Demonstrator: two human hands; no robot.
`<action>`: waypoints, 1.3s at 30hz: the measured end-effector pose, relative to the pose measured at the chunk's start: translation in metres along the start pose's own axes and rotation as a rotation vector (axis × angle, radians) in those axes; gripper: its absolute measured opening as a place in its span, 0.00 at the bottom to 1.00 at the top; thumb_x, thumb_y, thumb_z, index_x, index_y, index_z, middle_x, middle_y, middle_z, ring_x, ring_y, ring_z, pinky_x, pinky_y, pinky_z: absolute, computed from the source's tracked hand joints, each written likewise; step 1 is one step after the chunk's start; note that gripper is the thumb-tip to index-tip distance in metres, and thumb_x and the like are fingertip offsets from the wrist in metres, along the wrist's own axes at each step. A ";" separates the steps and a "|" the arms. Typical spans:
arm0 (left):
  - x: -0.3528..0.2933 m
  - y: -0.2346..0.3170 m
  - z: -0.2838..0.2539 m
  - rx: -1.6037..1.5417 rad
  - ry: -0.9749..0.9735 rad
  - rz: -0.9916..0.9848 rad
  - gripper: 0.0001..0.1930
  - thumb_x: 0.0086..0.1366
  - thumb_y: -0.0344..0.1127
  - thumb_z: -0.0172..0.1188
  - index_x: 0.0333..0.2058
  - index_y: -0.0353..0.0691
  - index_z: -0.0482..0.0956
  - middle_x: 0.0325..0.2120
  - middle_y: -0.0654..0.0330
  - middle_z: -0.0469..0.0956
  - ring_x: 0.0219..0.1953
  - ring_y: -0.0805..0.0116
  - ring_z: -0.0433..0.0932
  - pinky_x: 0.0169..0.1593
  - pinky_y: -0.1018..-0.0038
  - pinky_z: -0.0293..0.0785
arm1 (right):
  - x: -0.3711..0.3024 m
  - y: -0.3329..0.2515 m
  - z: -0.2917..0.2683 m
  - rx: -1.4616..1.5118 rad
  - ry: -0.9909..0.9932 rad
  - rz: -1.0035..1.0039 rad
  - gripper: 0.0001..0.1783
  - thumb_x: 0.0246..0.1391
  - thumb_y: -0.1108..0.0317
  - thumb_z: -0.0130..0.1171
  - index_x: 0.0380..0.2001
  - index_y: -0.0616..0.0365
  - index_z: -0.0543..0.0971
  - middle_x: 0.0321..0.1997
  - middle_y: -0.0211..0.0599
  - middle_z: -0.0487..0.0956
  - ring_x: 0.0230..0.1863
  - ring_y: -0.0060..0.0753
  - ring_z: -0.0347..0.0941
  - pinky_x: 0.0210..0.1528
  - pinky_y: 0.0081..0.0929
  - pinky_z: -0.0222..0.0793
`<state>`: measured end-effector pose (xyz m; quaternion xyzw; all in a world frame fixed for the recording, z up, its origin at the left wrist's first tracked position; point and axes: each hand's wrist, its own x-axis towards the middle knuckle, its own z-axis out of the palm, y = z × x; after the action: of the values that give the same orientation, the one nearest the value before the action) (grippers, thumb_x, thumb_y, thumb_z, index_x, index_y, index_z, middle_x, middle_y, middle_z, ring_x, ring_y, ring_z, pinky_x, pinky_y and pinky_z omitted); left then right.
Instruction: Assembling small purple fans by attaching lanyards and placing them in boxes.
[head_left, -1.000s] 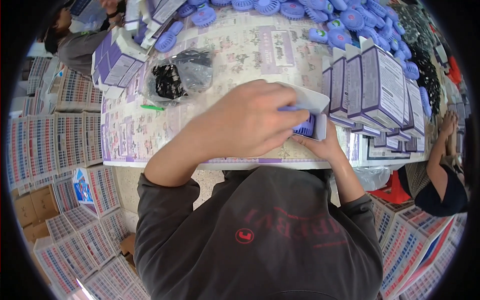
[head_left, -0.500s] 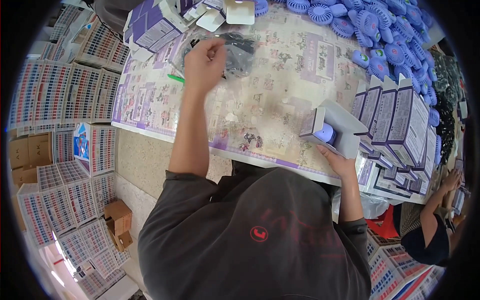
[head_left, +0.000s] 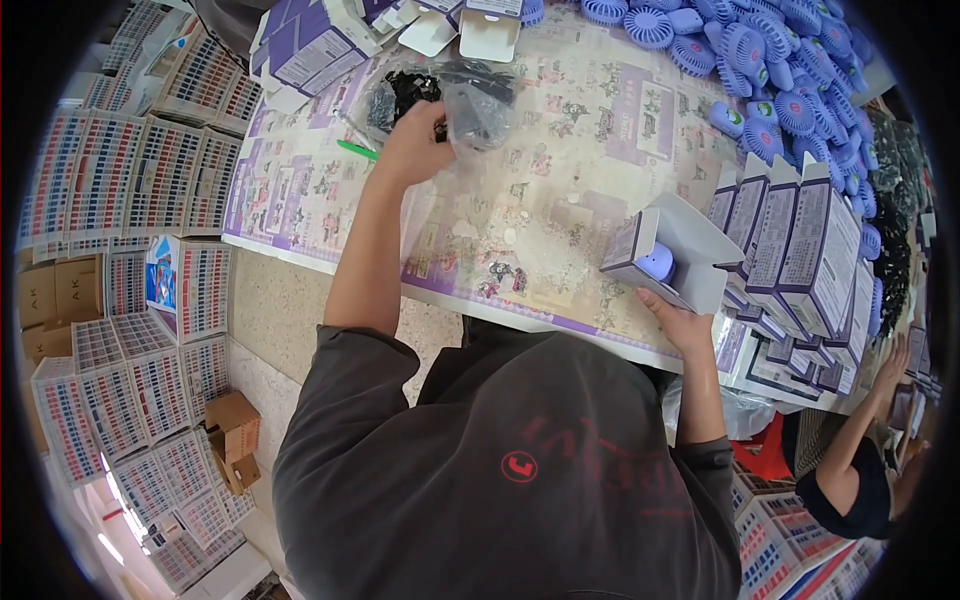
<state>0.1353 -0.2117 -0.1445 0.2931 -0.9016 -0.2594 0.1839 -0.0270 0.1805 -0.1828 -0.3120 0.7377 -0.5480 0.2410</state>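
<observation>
My left hand (head_left: pixel 414 145) reaches to a clear plastic bag (head_left: pixel 478 118) at the far left of the table, among glossy black pieces (head_left: pixel 412 88). Its fingers are curled inward; what they grip is hidden. In my right hand (head_left: pixel 678 322), near the table's front edge, is a purple-and-white carton (head_left: pixel 706 248). The carton is tilted with its flaps standing open. Inside it, the rounded end of a blue-violet handheld fan (head_left: pixel 655 263) shows.
A heap of blue-violet fans (head_left: pixel 790 70) covers the far right. Upright cartons (head_left: pixel 790 250) stand right of my right hand, more cartons (head_left: pixel 310 50) at the far left. A green stick (head_left: pixel 357 150) lies by the bag. Another person's arm (head_left: pixel 850 450) shows at right.
My left hand has lowered slightly toward me, uncovering more of the black pieces beside the bag. My right hand still holds the carton in nearly the same place.
</observation>
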 end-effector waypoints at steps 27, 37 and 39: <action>-0.026 0.233 -0.023 -0.508 -0.434 0.743 0.11 0.61 0.27 0.59 0.42 0.31 0.78 0.25 0.64 0.76 0.25 0.79 0.72 0.26 0.81 0.66 | 0.008 -0.024 -0.002 -0.095 0.000 -0.192 0.33 0.36 0.64 0.77 0.48 0.61 0.75 0.47 0.41 0.77 0.49 0.40 0.74 0.53 0.34 0.69; -0.018 0.272 0.018 0.327 -0.816 1.011 0.11 0.52 0.32 0.61 0.34 0.36 0.77 0.29 0.56 0.77 0.30 0.57 0.78 0.35 0.65 0.73 | 0.003 -0.026 -0.005 0.070 -0.052 -0.143 0.34 0.42 0.68 0.71 0.54 0.61 0.69 0.54 0.42 0.72 0.54 0.36 0.71 0.54 0.33 0.68; -0.029 0.280 0.021 0.392 -0.915 0.982 0.11 0.52 0.33 0.62 0.34 0.36 0.76 0.29 0.56 0.77 0.30 0.56 0.78 0.37 0.64 0.73 | 0.001 -0.024 -0.001 0.089 0.011 -0.221 0.32 0.39 0.68 0.75 0.50 0.60 0.74 0.48 0.40 0.76 0.48 0.36 0.74 0.51 0.31 0.69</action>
<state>0.0258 0.0088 -0.0054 -0.2591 -0.9469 -0.0762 -0.1746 -0.0242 0.1758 -0.1596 -0.3773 0.6751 -0.6052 0.1887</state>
